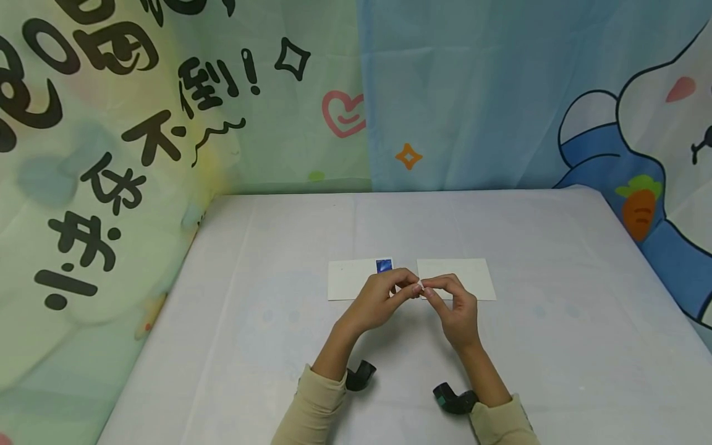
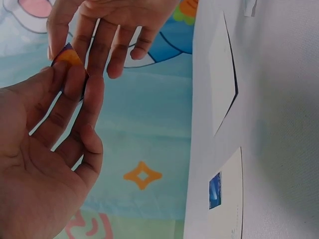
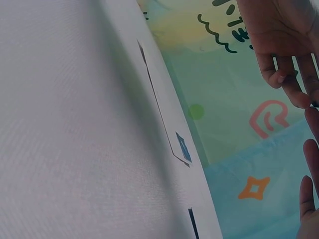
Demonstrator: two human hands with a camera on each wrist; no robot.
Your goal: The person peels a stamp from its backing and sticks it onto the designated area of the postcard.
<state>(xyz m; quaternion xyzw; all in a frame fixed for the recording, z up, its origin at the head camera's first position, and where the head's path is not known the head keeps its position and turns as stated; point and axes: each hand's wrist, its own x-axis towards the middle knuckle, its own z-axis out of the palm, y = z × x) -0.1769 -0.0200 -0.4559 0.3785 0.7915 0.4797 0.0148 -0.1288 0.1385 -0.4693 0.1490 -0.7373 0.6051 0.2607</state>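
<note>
My left hand (image 1: 384, 298) and right hand (image 1: 460, 314) meet fingertip to fingertip above the table. Between them is a small stamp (image 2: 71, 55), orange and purple on its face; in the head view only a white bit of it shows. My left thumb and fingers pinch its lower part, while my right thumb and index finger grip its other edge. Below and behind lie two white envelopes side by side. The left envelope (image 1: 350, 281) has a blue stamp (image 1: 384, 266) at its top right corner; the right envelope (image 1: 461, 278) shows a plain face, partly covered by my fingers.
A white cloth (image 1: 267, 346) covers the table, with a printed curtain (image 1: 473, 93) behind and along the left side. Black wrist cameras, the left one (image 1: 360, 376) and the right one (image 1: 456, 398), sit by the sleeves. A small pale piece (image 2: 250, 7) shows at the left wrist view's top edge.
</note>
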